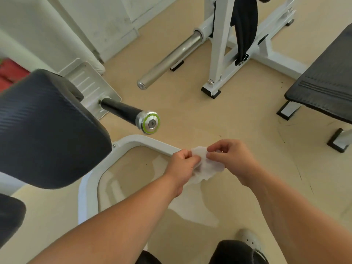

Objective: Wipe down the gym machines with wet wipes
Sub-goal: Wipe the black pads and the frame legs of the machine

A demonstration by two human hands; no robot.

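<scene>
A white wet wipe (206, 166) hangs crumpled between both hands over the beige floor, at centre right. My left hand (182, 166) grips its left side with curled fingers. My right hand (230, 159) pinches its upper right edge between thumb and fingertips. To the left stands a gym machine with a black padded seat back (47, 130), a black handle bar with a silver, green-ringed end cap (150, 122) and a white tube frame (141, 140) on the floor just left of my hands.
A second white machine frame (221, 54) with a chrome weight sleeve (171, 60) and a hanging black strap (244, 29) stands at the back. A black padded bench (327, 80) fills the right edge. My white shoe (249, 239) shows at the bottom.
</scene>
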